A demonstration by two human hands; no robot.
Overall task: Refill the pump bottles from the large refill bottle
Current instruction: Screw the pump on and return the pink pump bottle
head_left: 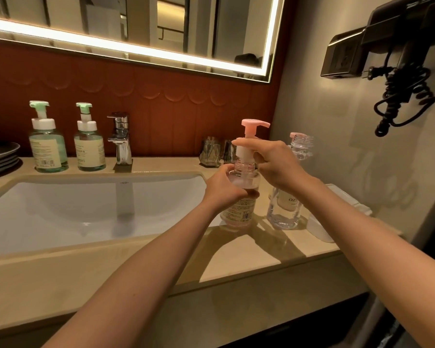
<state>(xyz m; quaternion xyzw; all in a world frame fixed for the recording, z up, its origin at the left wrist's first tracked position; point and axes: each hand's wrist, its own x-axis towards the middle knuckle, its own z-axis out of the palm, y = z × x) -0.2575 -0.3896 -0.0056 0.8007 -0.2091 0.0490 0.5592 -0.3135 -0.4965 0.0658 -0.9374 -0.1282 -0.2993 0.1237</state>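
Beige counter (pixel 236 259), white sink (pixel 86 204), lit mirror (pixel 136 21); left hand (pixel 224 187) gripping pump bottle (pixel 240 209)

Two green-pump bottles (pixel 47 149), one pink-pump bottle (pixel 239 208), one uncapped bottle (pixel 284 212), two glasses (pixel 210 151) (half hidden).

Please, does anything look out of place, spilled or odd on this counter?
No spill shows. The pink pump is lifted off its bottle, which the left hand holds; the right hand grips the pump's collar. Behind, a clear bottle stands uncapped. The plug of the hair dryer hangs loose.
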